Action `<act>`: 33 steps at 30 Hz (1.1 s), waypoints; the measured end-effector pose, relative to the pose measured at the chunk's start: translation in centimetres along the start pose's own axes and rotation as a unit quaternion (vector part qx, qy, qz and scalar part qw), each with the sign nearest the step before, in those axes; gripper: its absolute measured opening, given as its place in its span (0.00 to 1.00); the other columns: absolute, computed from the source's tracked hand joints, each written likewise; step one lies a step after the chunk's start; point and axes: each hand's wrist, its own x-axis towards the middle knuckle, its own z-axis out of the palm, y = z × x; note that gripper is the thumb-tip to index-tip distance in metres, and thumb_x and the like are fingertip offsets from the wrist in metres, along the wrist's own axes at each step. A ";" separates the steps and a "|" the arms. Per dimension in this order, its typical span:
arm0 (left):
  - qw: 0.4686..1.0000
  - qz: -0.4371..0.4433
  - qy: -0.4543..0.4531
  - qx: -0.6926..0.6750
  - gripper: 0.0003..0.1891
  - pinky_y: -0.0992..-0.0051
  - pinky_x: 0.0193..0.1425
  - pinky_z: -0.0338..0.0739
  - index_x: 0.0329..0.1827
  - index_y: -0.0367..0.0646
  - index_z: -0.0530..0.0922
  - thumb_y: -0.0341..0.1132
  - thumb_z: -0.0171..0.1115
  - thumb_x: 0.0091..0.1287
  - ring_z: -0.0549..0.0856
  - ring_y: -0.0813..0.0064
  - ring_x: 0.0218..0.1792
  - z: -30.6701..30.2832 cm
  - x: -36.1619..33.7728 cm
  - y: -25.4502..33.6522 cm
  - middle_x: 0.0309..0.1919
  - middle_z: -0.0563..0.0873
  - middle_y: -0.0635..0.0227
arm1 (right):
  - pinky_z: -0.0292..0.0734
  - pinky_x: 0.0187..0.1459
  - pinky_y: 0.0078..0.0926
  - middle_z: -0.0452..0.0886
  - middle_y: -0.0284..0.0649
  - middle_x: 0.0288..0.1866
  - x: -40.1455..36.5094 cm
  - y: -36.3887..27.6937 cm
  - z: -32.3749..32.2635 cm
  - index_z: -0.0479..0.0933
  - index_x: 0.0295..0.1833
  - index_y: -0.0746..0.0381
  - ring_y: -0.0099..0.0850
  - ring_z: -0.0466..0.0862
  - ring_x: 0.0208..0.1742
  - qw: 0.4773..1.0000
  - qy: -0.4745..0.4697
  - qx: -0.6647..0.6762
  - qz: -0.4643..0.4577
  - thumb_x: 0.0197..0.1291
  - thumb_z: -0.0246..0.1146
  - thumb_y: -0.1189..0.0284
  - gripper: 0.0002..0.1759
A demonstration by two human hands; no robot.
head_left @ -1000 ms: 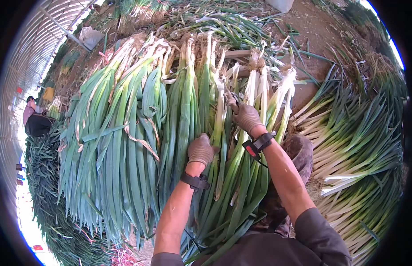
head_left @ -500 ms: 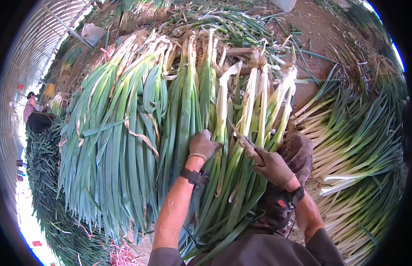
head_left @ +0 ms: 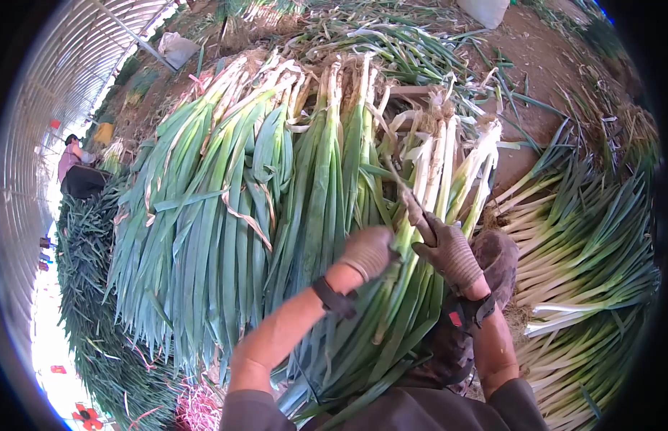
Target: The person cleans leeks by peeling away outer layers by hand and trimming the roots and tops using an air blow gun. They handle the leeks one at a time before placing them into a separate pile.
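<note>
Long green onions (head_left: 204, 237) lie in a thick layer before me, white root ends away from me and green leaves toward me. My left hand (head_left: 368, 253), in a knit glove and slightly blurred, has its fingers curled in against the leaves; whether a stalk is between them is hidden. Close beside it, my gloved right hand (head_left: 452, 257) grips the handle of a knife (head_left: 418, 215). The thin blade points up and left, alongside pale stalks (head_left: 438, 161). Both wrists wear dark bands.
More green onions (head_left: 556, 244) are piled at right, with a dark green heap (head_left: 104, 287) at left. A person (head_left: 71, 161) is at far left. White sacks (head_left: 177, 50) and loose leaves (head_left: 413, 54) lie beyond on bare soil. Pink strings (head_left: 197, 406) lie near the bottom.
My left hand has moved right, closer to the right hand. The knife has shifted slightly up and right. A pale stalk left of the blade has left its former place. The whole view has shifted slightly.
</note>
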 end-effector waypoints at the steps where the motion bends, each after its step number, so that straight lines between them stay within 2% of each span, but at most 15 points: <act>1: 0.995 -0.074 0.032 -0.056 0.17 0.54 0.48 0.80 0.45 0.41 0.81 0.44 0.71 0.62 0.86 0.48 0.40 -2.8 0.4 -0.4 0.36 0.86 0.49 | 0.80 0.46 0.47 0.83 0.61 0.38 0.3 -0.5 -0.1 0.70 0.67 0.67 0.57 0.85 0.42 1.000 -0.003 0.003 0.023 0.54 0.70 0.66 0.35; 3: 0.969 -0.101 0.210 0.081 0.16 0.57 0.49 0.80 0.47 0.39 0.80 0.42 0.68 0.66 0.86 0.50 0.45 -6.2 2.6 -3.7 0.42 0.85 0.51 | 0.81 0.46 0.47 0.83 0.60 0.38 0.8 -1.6 -0.4 0.69 0.68 0.66 0.56 0.85 0.41 0.997 -0.006 0.008 0.071 0.54 0.71 0.66 0.36; 4: 0.955 -0.114 0.239 0.134 0.20 0.59 0.52 0.80 0.52 0.38 0.78 0.44 0.69 0.66 0.85 0.55 0.50 -8.5 3.4 -4.6 0.49 0.84 0.53 | 0.81 0.45 0.47 0.84 0.59 0.37 0.9 -1.5 0.2 0.68 0.69 0.65 0.54 0.86 0.41 0.998 -0.034 0.000 0.061 0.55 0.71 0.65 0.38; 5: 0.933 -0.164 0.248 0.201 0.26 0.61 0.56 0.81 0.56 0.37 0.76 0.46 0.72 0.63 0.84 0.58 0.54 -9.8 4.6 -5.2 0.54 0.82 0.55 | 0.81 0.45 0.47 0.83 0.59 0.37 1.0 -1.3 0.8 0.67 0.70 0.65 0.56 0.85 0.40 0.995 -0.085 -0.018 0.047 0.54 0.71 0.66 0.38; 7: 0.934 -0.238 0.178 0.200 0.33 0.61 0.60 0.81 0.60 0.38 0.74 0.48 0.76 0.57 0.82 0.59 0.59 -10.0 7.6 -7.4 0.58 0.80 0.56 | 0.80 0.46 0.47 0.83 0.60 0.36 0.5 -1.2 2.0 0.67 0.70 0.66 0.57 0.85 0.41 0.998 -0.066 0.007 -0.010 0.54 0.71 0.66 0.38; 10: 0.916 -0.241 0.184 0.261 0.32 0.60 0.59 0.82 0.60 0.37 0.74 0.44 0.76 0.56 0.83 0.57 0.59 -8.4 9.8 -8.0 0.57 0.81 0.52 | 0.79 0.46 0.47 0.82 0.61 0.36 1.1 -1.5 2.3 0.67 0.69 0.66 0.58 0.84 0.42 0.997 -0.069 0.012 0.020 0.54 0.70 0.68 0.38; 13: 0.929 -0.283 0.171 0.164 0.29 0.58 0.57 0.83 0.60 0.35 0.73 0.37 0.72 0.58 0.86 0.53 0.56 -8.1 12.0 -9.1 0.53 0.84 0.46 | 0.79 0.46 0.48 0.83 0.61 0.36 0.8 -0.7 2.5 0.67 0.69 0.66 0.58 0.85 0.42 0.999 -0.029 0.026 0.012 0.54 0.71 0.67 0.38; 14: 0.946 -0.264 0.153 0.111 0.25 0.57 0.57 0.83 0.58 0.31 0.72 0.33 0.68 0.60 0.87 0.48 0.52 -9.1 11.6 -9.6 0.48 0.86 0.41 | 0.79 0.46 0.48 0.83 0.61 0.35 0.8 -0.8 2.2 0.67 0.69 0.66 0.58 0.85 0.41 0.999 -0.009 0.032 0.000 0.54 0.71 0.66 0.38; 17: 0.957 -0.249 0.125 0.078 0.24 0.58 0.59 0.81 0.58 0.32 0.74 0.33 0.68 0.61 0.85 0.48 0.56 -9.8 9.3 -9.4 0.51 0.85 0.43 | 0.80 0.45 0.48 0.83 0.60 0.35 -0.1 -1.9 0.9 0.67 0.69 0.66 0.57 0.85 0.40 0.997 -0.012 0.050 0.057 0.54 0.72 0.66 0.38; 20: 0.969 -0.178 0.158 0.066 0.22 0.53 0.57 0.80 0.53 0.30 0.69 0.28 0.63 0.57 0.85 0.40 0.49 -7.1 5.2 -10.2 0.45 0.85 0.36 | 0.80 0.42 0.48 0.83 0.60 0.35 -1.9 -3.0 1.2 0.67 0.69 0.65 0.58 0.85 0.39 0.998 -0.046 0.025 0.035 0.54 0.71 0.65 0.38; 22: 0.980 -0.163 0.111 0.030 0.25 0.52 0.56 0.80 0.53 0.30 0.68 0.33 0.68 0.58 0.84 0.39 0.49 -7.1 0.4 -7.7 0.46 0.84 0.35 | 0.79 0.41 0.51 0.82 0.60 0.34 -3.2 -3.4 2.0 0.66 0.68 0.65 0.60 0.84 0.38 0.998 -0.030 0.056 -0.010 0.55 0.70 0.64 0.37; 25: 0.982 -0.169 0.086 -0.020 0.37 0.53 0.55 0.80 0.65 0.31 0.61 0.37 0.73 0.58 0.84 0.39 0.50 -3.8 -4.7 -5.9 0.47 0.84 0.36 | 0.79 0.46 0.44 0.81 0.64 0.40 -4.5 -4.8 2.9 0.68 0.69 0.67 0.60 0.83 0.46 0.993 -0.073 0.053 0.074 0.52 0.72 0.69 0.39; 27: 0.984 -0.154 0.089 -0.016 0.40 0.53 0.54 0.80 0.68 0.33 0.60 0.42 0.74 0.60 0.84 0.38 0.50 -1.2 -6.4 -6.1 0.49 0.84 0.36 | 0.79 0.45 0.47 0.82 0.63 0.39 -4.8 -4.6 4.0 0.67 0.70 0.66 0.60 0.83 0.45 0.995 -0.065 0.050 0.049 0.54 0.71 0.67 0.39; 30: 0.970 -0.144 0.171 -0.096 0.39 0.53 0.52 0.80 0.69 0.33 0.63 0.45 0.72 0.62 0.84 0.39 0.49 0.3 -7.8 -6.3 0.48 0.84 0.37 | 0.79 0.43 0.52 0.83 0.61 0.35 -5.5 -3.8 4.9 0.65 0.71 0.66 0.61 0.83 0.40 0.998 -0.014 0.054 0.032 0.55 0.70 0.64 0.39; 33: 0.962 -0.139 0.204 -0.115 0.33 0.54 0.52 0.80 0.66 0.34 0.68 0.45 0.69 0.65 0.85 0.41 0.48 0.0 -7.4 -6.2 0.47 0.85 0.38 | 0.79 0.42 0.52 0.82 0.61 0.35 -6.2 -4.0 4.9 0.66 0.69 0.67 0.61 0.83 0.39 0.997 -0.063 0.012 0.036 0.54 0.69 0.66 0.38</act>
